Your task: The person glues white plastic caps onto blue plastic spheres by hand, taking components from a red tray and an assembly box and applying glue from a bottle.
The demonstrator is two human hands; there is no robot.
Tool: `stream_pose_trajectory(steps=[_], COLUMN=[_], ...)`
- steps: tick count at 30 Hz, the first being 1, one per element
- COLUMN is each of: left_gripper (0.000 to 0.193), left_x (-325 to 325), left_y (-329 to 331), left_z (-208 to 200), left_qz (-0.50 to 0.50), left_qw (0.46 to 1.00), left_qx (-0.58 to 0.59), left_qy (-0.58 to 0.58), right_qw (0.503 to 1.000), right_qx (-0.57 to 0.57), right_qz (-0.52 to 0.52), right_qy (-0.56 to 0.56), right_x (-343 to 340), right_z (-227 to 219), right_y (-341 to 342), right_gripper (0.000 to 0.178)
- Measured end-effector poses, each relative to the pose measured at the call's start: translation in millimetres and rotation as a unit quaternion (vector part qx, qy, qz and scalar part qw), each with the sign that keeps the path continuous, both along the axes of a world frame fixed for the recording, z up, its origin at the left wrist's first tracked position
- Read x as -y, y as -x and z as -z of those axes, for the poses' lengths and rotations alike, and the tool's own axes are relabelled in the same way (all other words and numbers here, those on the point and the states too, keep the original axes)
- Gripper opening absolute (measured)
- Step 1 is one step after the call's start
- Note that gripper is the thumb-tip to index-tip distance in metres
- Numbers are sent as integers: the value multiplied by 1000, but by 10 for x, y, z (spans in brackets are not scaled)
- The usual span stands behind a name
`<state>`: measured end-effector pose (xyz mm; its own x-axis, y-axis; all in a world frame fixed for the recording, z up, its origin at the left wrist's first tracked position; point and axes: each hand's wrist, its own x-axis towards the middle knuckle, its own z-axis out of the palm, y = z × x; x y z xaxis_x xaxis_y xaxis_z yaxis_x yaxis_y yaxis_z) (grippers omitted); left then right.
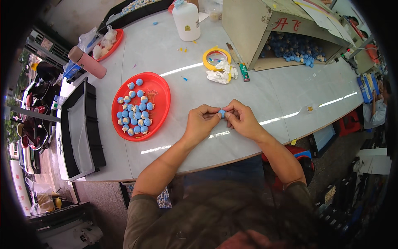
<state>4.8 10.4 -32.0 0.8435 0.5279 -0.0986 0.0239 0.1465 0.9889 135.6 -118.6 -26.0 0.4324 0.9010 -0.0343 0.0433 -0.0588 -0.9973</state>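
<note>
Between the fingertips of both hands is a small blue piece (222, 113), held just above the grey tabletop. My left hand (201, 120) pinches it from one side, thumb against forefinger. From the other side my right hand (242, 119) grips it the same way. The fingers cover much of the piece, so its full shape is hidden. Left of my hands, a round red tray (163, 93) carries several small blue and cream figures (134, 114). Many similar blue pieces (294, 47) are heaped inside the beige box (246, 37) at the back right.
A black tray (92, 128) stands at the left edge, with a pink bottle (88, 62) behind it. Farther back are a white jug (186, 21), yellow tape rolls (210, 58), crumpled white tissue (219, 75) and a green tube (244, 72). Another person (378, 106) sits at the far right.
</note>
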Motion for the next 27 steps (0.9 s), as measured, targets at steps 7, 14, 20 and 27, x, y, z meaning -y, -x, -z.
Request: stream_pose_trajectory(steps=[7,14,20,27], left_gripper=[18,23,26,25], left_x=[-7,-31,-14,-41], left_y=[-19,-13,30,30], left_z=[-6,1,-120,-66], left_qz=[6,32,32,34], left_qw=[1000,999,998,998], left_qx=[8,2,-19,-3], left_qy=[17,10,44,45], right_qw=[1000,1000,1000,1000], right_qx=[-21,-23,-8,-30], right_qz=[-3,11,12,-5], right_qy=[7,-1,-9,-6], right_x=[2,10,23,35], right_z=[-44,-23,-32,-42], right_y=[-16,-12,9,-12], right_gripper=[7,10,13,16])
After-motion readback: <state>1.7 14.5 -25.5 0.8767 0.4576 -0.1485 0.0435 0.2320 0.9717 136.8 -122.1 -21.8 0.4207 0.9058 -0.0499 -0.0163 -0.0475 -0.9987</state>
